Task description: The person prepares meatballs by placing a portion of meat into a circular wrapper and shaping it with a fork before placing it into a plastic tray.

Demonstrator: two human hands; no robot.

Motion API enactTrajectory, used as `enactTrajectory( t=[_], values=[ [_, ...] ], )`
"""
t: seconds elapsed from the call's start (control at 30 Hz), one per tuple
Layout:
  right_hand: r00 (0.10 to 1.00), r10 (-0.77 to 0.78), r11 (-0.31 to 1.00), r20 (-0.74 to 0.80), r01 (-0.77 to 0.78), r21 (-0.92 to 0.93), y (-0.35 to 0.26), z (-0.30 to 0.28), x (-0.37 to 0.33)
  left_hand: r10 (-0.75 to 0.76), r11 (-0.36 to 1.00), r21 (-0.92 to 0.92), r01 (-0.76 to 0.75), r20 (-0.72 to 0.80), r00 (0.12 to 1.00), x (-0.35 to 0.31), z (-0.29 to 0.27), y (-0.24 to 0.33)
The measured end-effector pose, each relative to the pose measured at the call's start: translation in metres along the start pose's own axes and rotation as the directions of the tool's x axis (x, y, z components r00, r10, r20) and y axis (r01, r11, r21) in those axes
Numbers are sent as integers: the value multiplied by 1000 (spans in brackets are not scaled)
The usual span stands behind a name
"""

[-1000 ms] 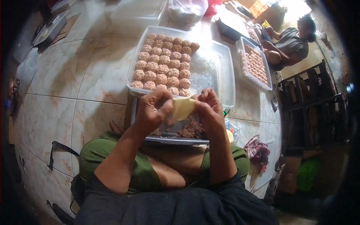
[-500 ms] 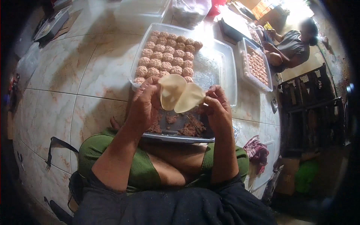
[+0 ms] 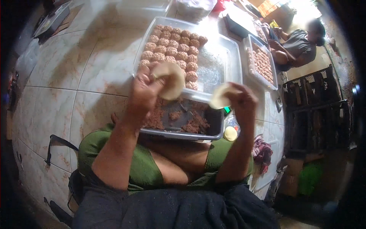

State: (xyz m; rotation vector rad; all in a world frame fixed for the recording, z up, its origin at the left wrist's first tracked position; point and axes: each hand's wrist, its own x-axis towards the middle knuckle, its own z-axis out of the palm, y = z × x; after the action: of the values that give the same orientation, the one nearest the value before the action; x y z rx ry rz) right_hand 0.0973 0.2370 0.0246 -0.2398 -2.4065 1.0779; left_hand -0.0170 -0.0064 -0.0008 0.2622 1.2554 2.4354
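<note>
My left hand (image 3: 143, 91) pinches a round, pale dough wrapper (image 3: 173, 84) over the near side of a clear plastic container (image 3: 237, 61). Rows of round, lumpy pinkish dumplings (image 3: 171, 50) fill that container's left part. To the right, my right hand (image 3: 244, 101) grips a second dough wrapper (image 3: 218, 100), smeared by motion. Below and between my hands lies a dark tray (image 3: 179, 135) holding clumps of brown minced filling (image 3: 196, 124). A pale round stack (image 3: 230, 133), which looks like more wrappers, sits beside the tray under my right forearm.
Another clear container (image 3: 263, 68) full of dumplings stands at the far right, near a seated person (image 3: 303, 45). A checked cloth (image 3: 263, 149) lies right of my knee. Pale tiled floor (image 3: 103, 76) stretches to the left. A dark slatted rack (image 3: 316, 110) stands at the right.
The two wrappers, close together before, are now apart. My right hand has moved right with one; my left hand has moved slightly up and left with the other.
</note>
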Motion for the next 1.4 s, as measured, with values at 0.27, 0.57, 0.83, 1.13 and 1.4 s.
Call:
enactTrajectory(
  t=[0.27, 0.57, 0.83, 1.13, 1.4],
  values=[
    [981, 147, 775, 129, -33, -631, 7, -65, -19, 94, 951, -255, -176, -305, 948, 15, -40, 28],
    [388, 683, 644, 619, 80, -761, 61, 114, -23, 152, 873, -405, -271, -301, 942, 19, -54, 38],
    [657, 547, 705, 520, -27, -708, 69, 105, -22, 166, 938, -228, -261, -366, 916, 19, -54, 47],
    [606, 552, 687, 573, 58, -724, 65, 113, -27, 91, 908, -338, -247, -417, 904, 18, -41, 48],
    [508, 406, 863, 760, 60, -501, 2, 146, -33, 82, 920, -328, -213, -371, 925, 17, -36, 45]
  ],
)
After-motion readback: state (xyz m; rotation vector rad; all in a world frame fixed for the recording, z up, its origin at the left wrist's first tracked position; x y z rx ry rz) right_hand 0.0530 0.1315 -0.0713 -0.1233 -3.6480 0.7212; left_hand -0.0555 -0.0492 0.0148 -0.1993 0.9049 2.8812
